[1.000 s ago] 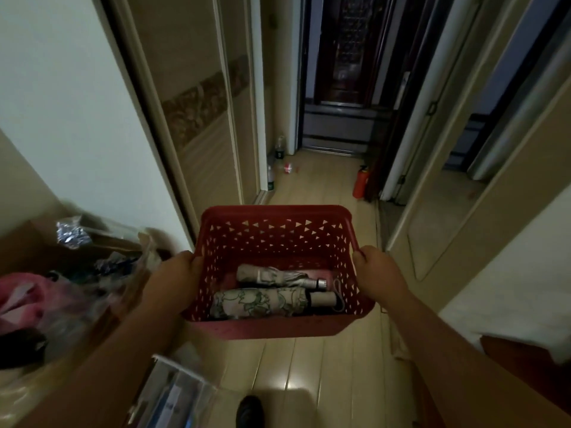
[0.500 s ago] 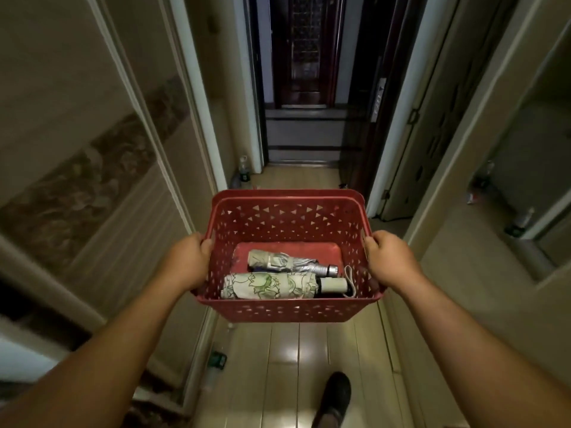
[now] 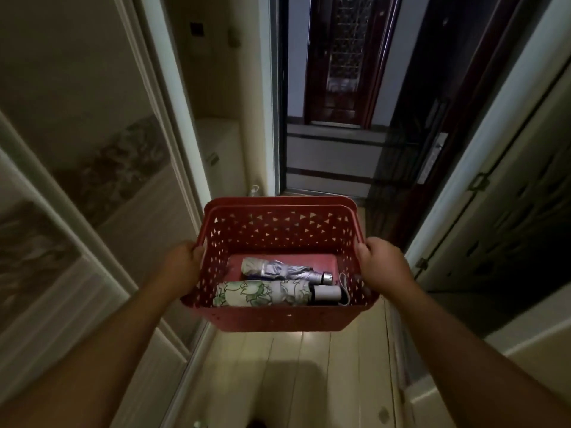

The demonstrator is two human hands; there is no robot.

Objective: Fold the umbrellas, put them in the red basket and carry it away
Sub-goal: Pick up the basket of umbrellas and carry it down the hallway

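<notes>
I see the red basket [image 3: 279, 230] held up in the middle of the frame, off the floor, with pale floorboards [image 3: 324, 366] showing below it. My left hand [image 3: 182, 264] grips the basket's left rim, fingers curled over the edge; my right hand [image 3: 383, 264] grips the right rim the same way, thumb on the top of the rim and fingers wrapped down the outer wall. Both forearms reach in from the lower corners of the frame.

Inside the basket two folded umbrellas lie side by side on its bottom, handles pointing to the right. The green-patterned umbrella [image 3: 262, 293] lies nearer the lower wall, its pale handle close to the right wall. The silver umbrella [image 3: 284, 268] lies just above it in the frame, slightly tilted, and I cannot tell whether the two touch.

A dark door [image 3: 343, 63] fills the upper centre. A panelled sliding door [image 3: 92, 168] runs down the left side.
</notes>
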